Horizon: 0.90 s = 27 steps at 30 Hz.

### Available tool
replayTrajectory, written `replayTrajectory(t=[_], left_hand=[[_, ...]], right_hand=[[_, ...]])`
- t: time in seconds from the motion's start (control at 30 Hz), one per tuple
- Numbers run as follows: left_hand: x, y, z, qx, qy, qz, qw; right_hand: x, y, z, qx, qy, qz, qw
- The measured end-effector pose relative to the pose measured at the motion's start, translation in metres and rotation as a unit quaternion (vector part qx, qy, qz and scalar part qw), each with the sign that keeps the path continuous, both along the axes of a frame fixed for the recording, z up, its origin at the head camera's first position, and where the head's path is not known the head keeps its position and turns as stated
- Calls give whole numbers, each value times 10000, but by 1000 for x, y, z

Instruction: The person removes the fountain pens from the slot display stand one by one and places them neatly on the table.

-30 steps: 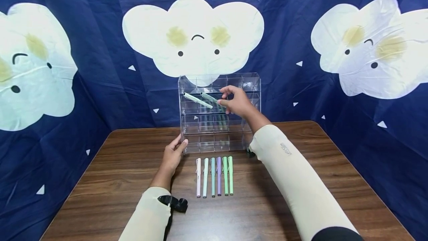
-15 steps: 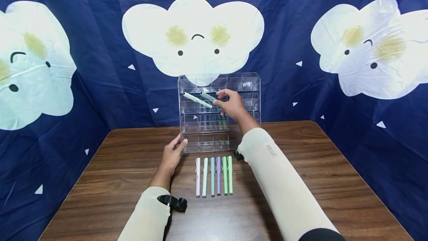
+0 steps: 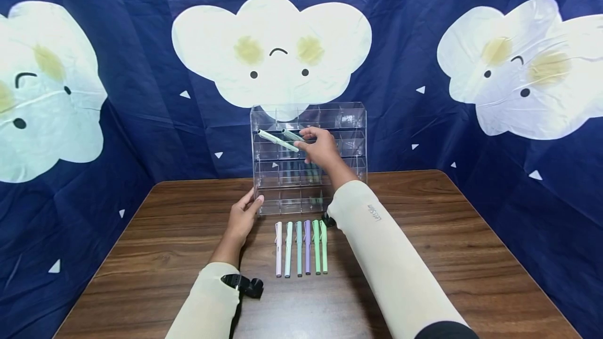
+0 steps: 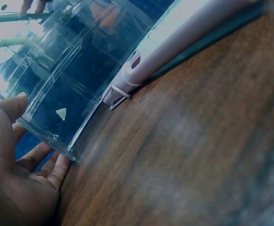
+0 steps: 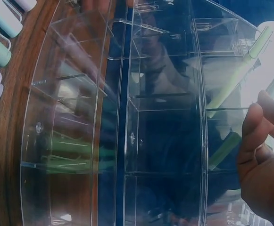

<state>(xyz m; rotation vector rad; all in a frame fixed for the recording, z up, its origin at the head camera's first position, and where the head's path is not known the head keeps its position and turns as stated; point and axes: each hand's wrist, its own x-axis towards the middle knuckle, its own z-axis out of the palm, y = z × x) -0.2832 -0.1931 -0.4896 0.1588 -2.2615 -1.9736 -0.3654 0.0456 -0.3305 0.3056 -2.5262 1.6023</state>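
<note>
My left hand (image 3: 241,218) grips the lower left edge of a clear acrylic rack (image 3: 311,207), thumb in front and fingers behind, as the left wrist view shows. Up at the rack's second tier, my right hand (image 3: 322,149) pinches a grey-green pen (image 3: 290,134) between thumb and index finger. That pen lies slanted, its upper end to the left, its lower part hidden by the hand. Left of it, a pale mint pen (image 3: 277,140) rests slanted in the same tier. In the right wrist view, the pale pen (image 5: 238,73) leans beside my fingertips (image 5: 255,113).
In front of the rack several capped pens lie side by side on the wooden table (image 3: 188,245): a pale pink pen (image 3: 279,250), a mint one, a teal one, a purple pen (image 3: 308,247) and green ones. A blue curtain (image 3: 400,135) with clouds hangs close behind.
My right hand and forearm have moved left, and the hand covers more of the grey-green pen. That pen's upper end stays at about the same place. The left hand keeps its hold on the rack.
</note>
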Motion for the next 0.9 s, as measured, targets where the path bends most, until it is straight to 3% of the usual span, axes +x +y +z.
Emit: replayTrajectory(t=[0.4,0.67,0.9], left_hand=[[2,2,6,64,42,-92,9999],[1,1,2,71,90,-44,9999],[0,0,-1,27,73,22,10000]], right_hand=[[-1,-4,1,-205,-45,77,9998],[-2,-7,3,-95,-42,-80,9999],[0,-5,10,-300,91,-42,9995]])
